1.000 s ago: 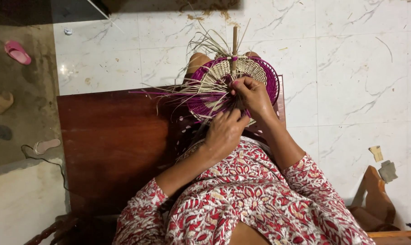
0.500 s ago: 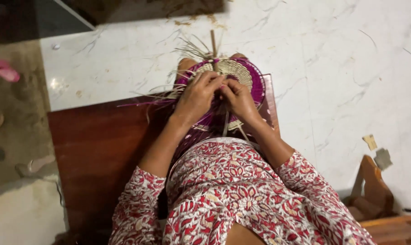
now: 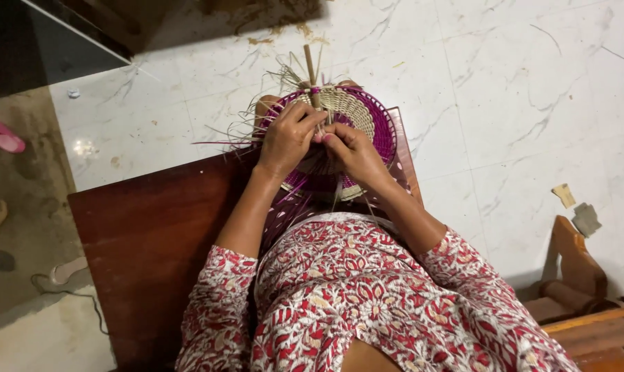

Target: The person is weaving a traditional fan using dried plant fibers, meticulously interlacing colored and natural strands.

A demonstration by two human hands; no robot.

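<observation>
A round woven basket [image 3: 353,120], purple at the rim and pale straw at the centre, rests tilted on the person's knees at the far edge of the dark wooden bench [image 3: 153,234], its face turned towards them so the weave can be reached. The left hand [image 3: 284,141] lies over its left part, fingers curled and pinching loose straw strands [image 3: 243,131] that trail off to the left. The right hand [image 3: 350,153] presses against the middle, fingertips bunched close to the left hand's, seemingly steadying the weave. A straight stick [image 3: 310,65] stands up from the far rim. A pink sandal [image 3: 2,138] lies far left on the floor.
</observation>
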